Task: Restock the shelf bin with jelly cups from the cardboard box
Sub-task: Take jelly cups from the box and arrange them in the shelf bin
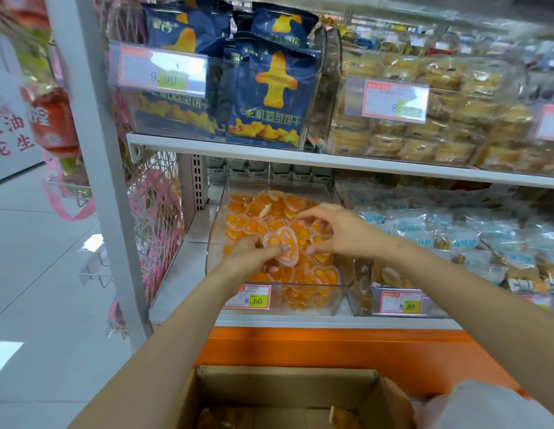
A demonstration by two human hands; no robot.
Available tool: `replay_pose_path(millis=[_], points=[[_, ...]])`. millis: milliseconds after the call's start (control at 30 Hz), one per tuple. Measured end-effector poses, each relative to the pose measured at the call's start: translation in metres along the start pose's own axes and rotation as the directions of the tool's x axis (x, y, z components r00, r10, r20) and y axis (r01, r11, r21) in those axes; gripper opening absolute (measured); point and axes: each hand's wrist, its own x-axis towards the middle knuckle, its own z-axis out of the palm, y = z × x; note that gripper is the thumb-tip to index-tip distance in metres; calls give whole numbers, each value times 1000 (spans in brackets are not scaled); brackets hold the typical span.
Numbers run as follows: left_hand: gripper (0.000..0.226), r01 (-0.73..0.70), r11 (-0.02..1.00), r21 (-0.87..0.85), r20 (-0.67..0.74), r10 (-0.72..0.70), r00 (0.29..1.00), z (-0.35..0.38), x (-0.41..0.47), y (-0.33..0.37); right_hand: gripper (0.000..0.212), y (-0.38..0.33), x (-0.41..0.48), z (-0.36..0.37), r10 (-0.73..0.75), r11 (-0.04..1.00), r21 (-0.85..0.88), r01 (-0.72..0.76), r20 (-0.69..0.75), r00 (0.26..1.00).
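Observation:
A clear plastic shelf bin (pixel 342 289) on the lower shelf holds a heap of orange heart-shaped jelly cups (pixel 263 212). My left hand (pixel 254 253) is over the bin's middle and pinches one jelly cup (pixel 282 246) between thumb and fingers. My right hand (pixel 337 229) hovers just to the right of it, fingers curled and spread above the heap, its fingertips close to the same cup. The open cardboard box (pixel 288 394) sits below at the bottom edge, with a few orange cups visible inside.
Above the bin runs a white shelf (pixel 331 161) with dark blue biscuit bags (pixel 269 94) and wrapped cakes. Blue-wrapped snacks (pixel 449 239) fill the neighbouring bins to the right. An orange base panel (pixel 331 351) lies under the shelf. A grey upright post (pixel 99 150) stands left.

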Motion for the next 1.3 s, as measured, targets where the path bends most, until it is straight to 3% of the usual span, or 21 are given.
replay_pose_path(millis=[67, 200, 367, 500, 600, 700, 800, 1000, 1167, 1233, 1300], points=[[31, 13, 1000, 14, 21, -13, 1000, 4, 0, 0, 76, -8, -10, 4, -49, 996, 70, 46, 50, 998], [27, 18, 999, 38, 49, -20, 999, 16, -4, -2, 76, -10, -15, 27, -87, 988, -127, 87, 12, 996], [22, -5, 997, 74, 13, 4, 1000, 18, -4, -1, 77, -10, -16, 30, -70, 995, -73, 70, 12, 998], [22, -21, 996, 86, -32, 24, 999, 17, -6, 4, 66, -9, -13, 23, -110, 988, 114, 106, 21, 994], [31, 6, 988, 156, -58, 3, 998, 9, -6, 6, 72, -6, -9, 16, -183, 951, 264, 162, 57, 981], [49, 48, 998, -40, -16, -49, 999, 8, -8, 9, 69, -8, -12, 17, -65, 909, 406, 95, -88, 994], [42, 44, 991, -125, -11, -45, 999, 9, -9, 9, 75, -17, -16, 28, 12, 966, 256, 19, -118, 993], [25, 13, 999, -38, -68, -15, 998, 15, -9, 9, 74, -26, -16, 42, 1, 999, 40, 10, -250, 968], [37, 25, 999, 27, -63, -23, 998, 14, -11, 14, 66, -20, -8, 32, -39, 981, -195, -4, -216, 976], [39, -18, 990, 141, -133, 37, 990, 6, -8, 15, 65, -8, -2, 24, 22, 979, -198, -56, -172, 985], [28, -73, 980, 185, -241, 117, 963, -5, -6, 16, 67, 6, 4, 21, 96, 971, -208, -116, -106, 990]])
